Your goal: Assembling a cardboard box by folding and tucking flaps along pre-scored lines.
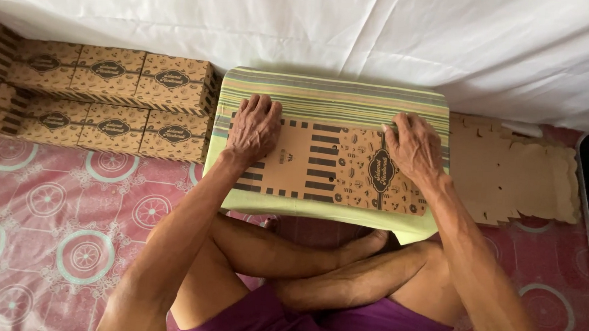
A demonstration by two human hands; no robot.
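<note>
flat printed cardboard box blank lies on the striped cloth-covered low table, just ahead of the crossed legs. left hand presses palm-down on the blank's left end, fingers curled close together; right hand presses on its right end, fingers bent and slightly spread, gripping nothing. folded boxes stacked left of the table, loose flat blanks piled right of it.

Brown black-striped carton blank; green striped cloth.

Left hand and right hand hide flat carton ends; box stack cut at left edge.
</note>
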